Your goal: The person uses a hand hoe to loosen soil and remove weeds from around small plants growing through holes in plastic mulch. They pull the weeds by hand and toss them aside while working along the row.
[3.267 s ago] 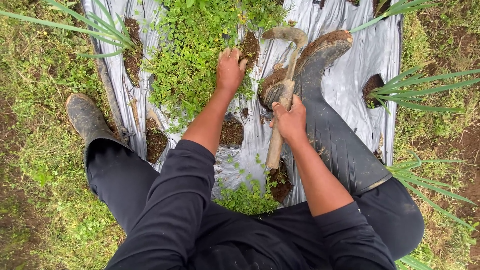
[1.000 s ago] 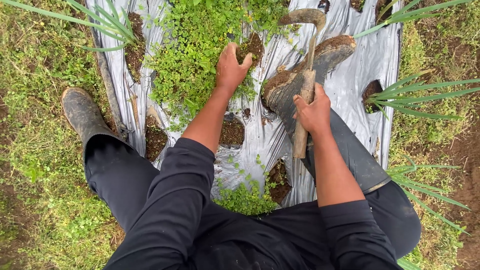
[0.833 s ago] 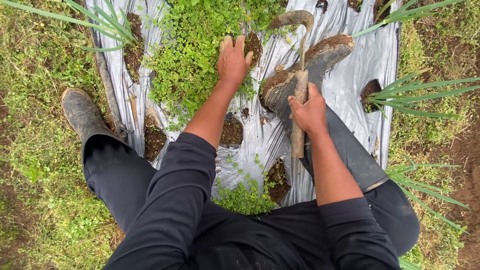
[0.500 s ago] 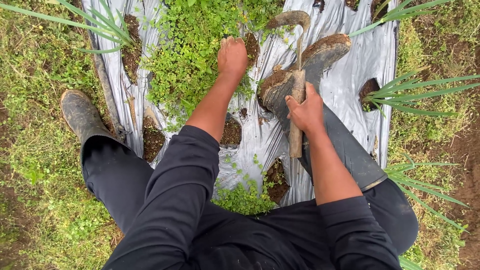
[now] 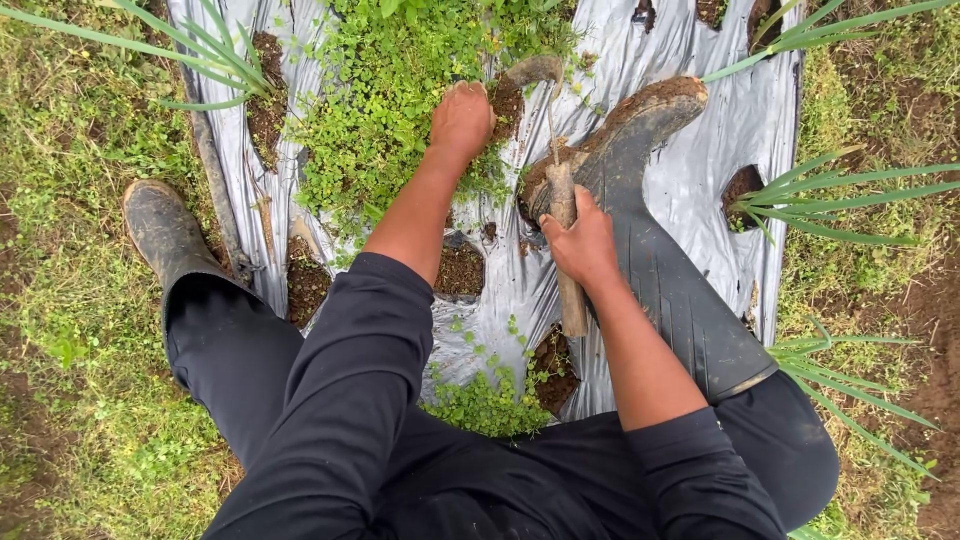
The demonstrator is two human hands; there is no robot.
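While left hand clutches weeds on silver mulch sheet, right hand fisted round hoe handle, blade by soil hole.

hands 2 | boots 2 | hoe 1

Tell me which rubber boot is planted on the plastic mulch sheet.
The right boot, beside the right hand holding the hand hoe. It rests on the silver sheet; the left boot stands on grass off its edge.
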